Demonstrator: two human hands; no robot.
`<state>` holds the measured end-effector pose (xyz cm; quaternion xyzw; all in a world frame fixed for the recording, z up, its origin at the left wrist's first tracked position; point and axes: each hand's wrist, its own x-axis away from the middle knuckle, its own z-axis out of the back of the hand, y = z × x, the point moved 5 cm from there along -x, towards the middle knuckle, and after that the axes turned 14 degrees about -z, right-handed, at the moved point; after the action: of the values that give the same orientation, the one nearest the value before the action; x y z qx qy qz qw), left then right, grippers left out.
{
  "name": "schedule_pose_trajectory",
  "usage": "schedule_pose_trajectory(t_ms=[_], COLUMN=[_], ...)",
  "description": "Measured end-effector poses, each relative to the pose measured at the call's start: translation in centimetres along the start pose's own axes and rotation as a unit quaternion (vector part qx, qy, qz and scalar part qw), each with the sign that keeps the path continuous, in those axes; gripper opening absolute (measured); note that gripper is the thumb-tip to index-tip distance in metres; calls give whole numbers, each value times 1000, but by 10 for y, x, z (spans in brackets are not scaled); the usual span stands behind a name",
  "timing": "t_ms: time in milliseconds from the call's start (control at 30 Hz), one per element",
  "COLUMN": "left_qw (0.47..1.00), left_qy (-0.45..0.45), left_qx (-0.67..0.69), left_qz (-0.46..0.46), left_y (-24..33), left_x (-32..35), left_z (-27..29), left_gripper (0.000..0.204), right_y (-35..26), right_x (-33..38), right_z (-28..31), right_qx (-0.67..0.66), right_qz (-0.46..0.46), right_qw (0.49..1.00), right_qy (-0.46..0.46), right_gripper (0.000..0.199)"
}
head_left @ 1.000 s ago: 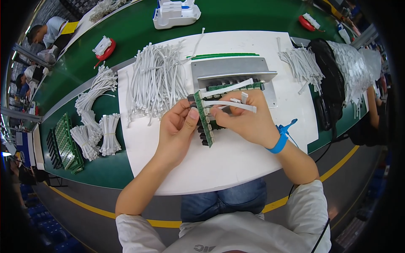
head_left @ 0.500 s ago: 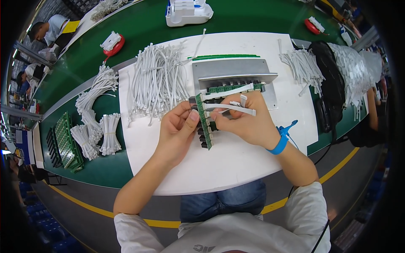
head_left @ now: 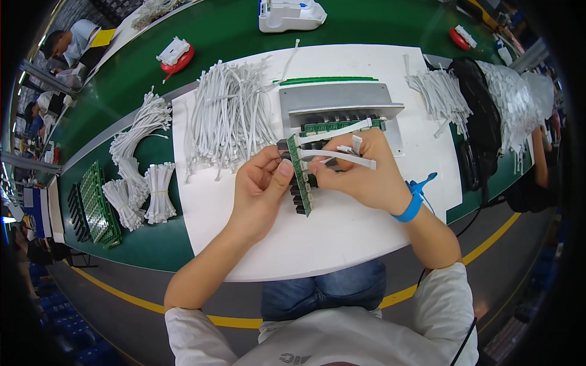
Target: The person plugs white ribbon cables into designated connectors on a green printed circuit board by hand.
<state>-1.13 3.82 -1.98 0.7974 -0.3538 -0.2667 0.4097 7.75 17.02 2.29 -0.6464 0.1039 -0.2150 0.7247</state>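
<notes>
My left hand grips a narrow green circuit board by its left side, thumb pressed near the edge. The board stands tilted, with black parts on its left and white sockets on its right. From its upper sockets run white cables with white plugs at their loose ends. My right hand, wearing a blue wrist strap, is closed in a pinch on a white cable beside the board's middle sockets. The fingers partly hide this cable. Just behind the hands, a second green board rests against a grey metal bracket.
Loose white cables cover the white sheet's left; another pile lies right, beside a black bag. Bundled cables and stacked green boards sit at far left. Beyond, a green belt carries a white device and red round holders.
The white device and the red holders on the green belt have moved to the right. Both my hands and the circuit board have shifted slightly right, with the grips unchanged.
</notes>
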Motion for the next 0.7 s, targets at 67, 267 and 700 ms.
schedule_pose_trajectory(t_ms=[67, 267, 700], left_qw=[1000, 999, 999], left_qy=[15, -1, -4], left_qx=[-5, 10, 16], left_qz=[2, 37, 42], left_y=[1, -3, 4], left_x=[1, 4, 0], left_z=[2, 10, 10], left_gripper=[27, 30, 29], right_y=[-5, -1, 8], right_x=[1, 1, -1], right_z=[-3, -4, -4], right_qx=[4, 20, 32], right_qz=[-31, -38, -49], right_qw=[999, 998, 997], right_qy=[-19, -34, -55], right_gripper=[6, 8, 9])
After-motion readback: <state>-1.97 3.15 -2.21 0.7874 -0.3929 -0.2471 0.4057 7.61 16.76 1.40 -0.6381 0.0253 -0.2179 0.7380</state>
